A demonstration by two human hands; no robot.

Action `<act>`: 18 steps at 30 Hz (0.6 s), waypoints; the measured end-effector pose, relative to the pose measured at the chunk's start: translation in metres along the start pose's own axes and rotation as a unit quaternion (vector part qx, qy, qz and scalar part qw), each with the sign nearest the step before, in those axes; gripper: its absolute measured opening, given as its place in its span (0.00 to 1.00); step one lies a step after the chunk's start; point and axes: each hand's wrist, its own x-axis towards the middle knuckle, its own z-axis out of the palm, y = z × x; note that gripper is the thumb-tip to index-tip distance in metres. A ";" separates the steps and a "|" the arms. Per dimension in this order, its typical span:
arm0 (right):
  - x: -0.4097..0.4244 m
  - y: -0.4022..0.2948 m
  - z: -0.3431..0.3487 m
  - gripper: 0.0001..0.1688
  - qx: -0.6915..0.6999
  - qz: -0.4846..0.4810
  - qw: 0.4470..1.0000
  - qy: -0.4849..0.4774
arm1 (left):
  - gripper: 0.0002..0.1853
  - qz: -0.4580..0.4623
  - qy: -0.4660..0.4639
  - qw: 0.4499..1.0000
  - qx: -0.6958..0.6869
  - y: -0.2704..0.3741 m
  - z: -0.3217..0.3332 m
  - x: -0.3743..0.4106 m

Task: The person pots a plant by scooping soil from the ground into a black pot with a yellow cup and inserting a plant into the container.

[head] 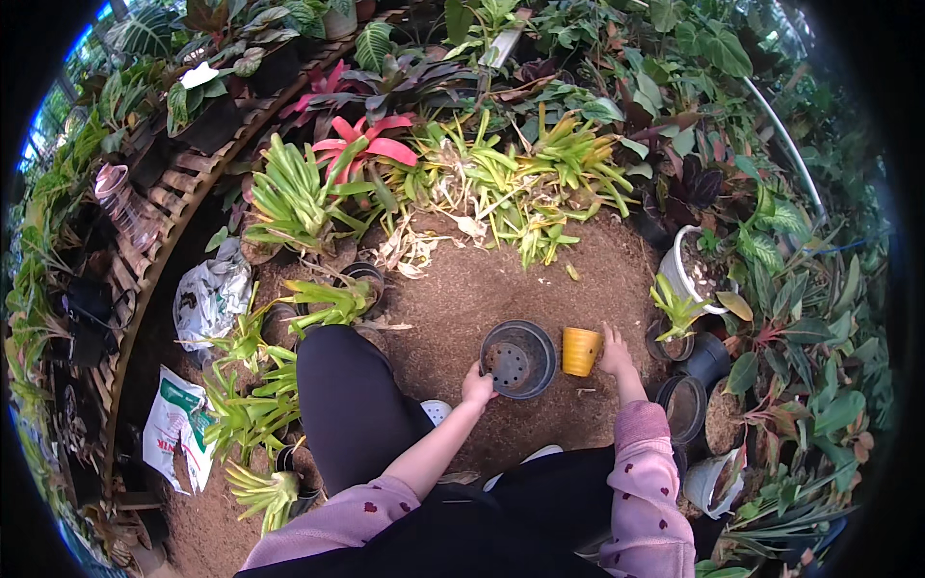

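My left hand (478,385) grips the lower left rim of a round black plastic pot (540,361), whose inside shows drain holes in its base. Just to the right of that pot is a small yellow pot (580,352) on the brown ground. Beside its right side my right hand (614,350) is spread, fingers pointing forward; whether a fingertip touches the yellow pot is hard to tell. Beyond both pots lies a heap of uprooted green plants (498,170) with dry, pale leaves (408,249) at its near edge.
Potted bromeliads (249,412) line the left, by a torn white bag (173,426) and a grey plastic bag (213,292). A slatted plant bench (181,180) curves behind them. At right are a white pot (683,271), black pots (683,408), a torn white container (712,484) and dense foliage.
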 end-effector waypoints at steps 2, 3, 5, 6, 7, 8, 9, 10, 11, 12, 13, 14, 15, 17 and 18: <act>-0.016 0.005 -0.006 0.55 -0.060 -0.019 0.997 -0.047 | 0.24 -0.011 0.015 0.998 0.056 0.011 0.009 -0.004; -0.020 0.004 -0.007 0.57 -0.059 -0.009 0.996 -0.072 | 0.24 -0.003 0.019 0.994 0.103 0.014 0.011 -0.003; -0.008 0.019 0.004 0.59 -0.062 -0.007 0.997 -0.037 | 0.26 0.020 0.014 0.982 0.186 0.022 0.024 0.006; -0.001 0.023 0.010 0.59 -0.064 -0.010 0.998 -0.021 | 0.26 0.045 0.011 0.968 0.248 0.021 0.026 0.012; 0.000 0.007 0.005 0.60 -0.070 -0.028 0.996 -0.041 | 0.26 0.065 0.023 0.950 0.306 0.017 0.017 0.020; 0.000 -0.008 -0.001 0.62 -0.076 -0.048 0.994 -0.061 | 0.26 0.084 0.035 0.928 0.361 0.012 0.009 0.028; -0.003 -0.027 -0.012 0.63 -0.084 -0.069 0.991 -0.083 | 0.27 0.075 0.043 0.924 0.372 0.010 0.002 0.032; -0.007 -0.038 -0.028 0.69 -0.044 -0.039 0.988 -0.142 | 0.27 0.072 0.043 0.920 0.383 0.011 0.002 0.034; 0.001 -0.041 -0.020 0.69 0.057 0.000 0.989 -0.133 | 0.27 0.067 0.045 0.916 0.393 0.012 0.001 0.037; 0.012 -0.035 -0.010 0.69 0.156 0.049 0.979 -0.117 | 0.27 0.083 0.056 0.917 0.386 0.020 0.011 0.033; 0.026 -0.027 0.003 0.70 0.253 0.099 0.957 -0.098 | 0.28 0.098 0.066 0.919 0.377 0.032 0.023 0.024; 0.036 -0.020 0.018 0.72 0.315 0.134 0.940 -0.012 | 0.28 0.115 0.078 0.920 0.367 0.043 0.034 0.019; 0.036 -0.024 0.025 0.71 0.333 0.159 0.929 0.016 | 0.28 0.117 0.073 0.914 0.381 0.045 0.034 0.020; 0.037 -0.027 0.036 0.69 0.369 0.210 0.903 0.072 | 0.29 0.122 0.062 0.902 0.410 0.051 0.033 0.022; 0.040 -0.020 0.042 0.67 0.367 0.201 0.907 0.055 | 0.29 0.117 0.019 0.889 0.442 0.059 0.034 0.023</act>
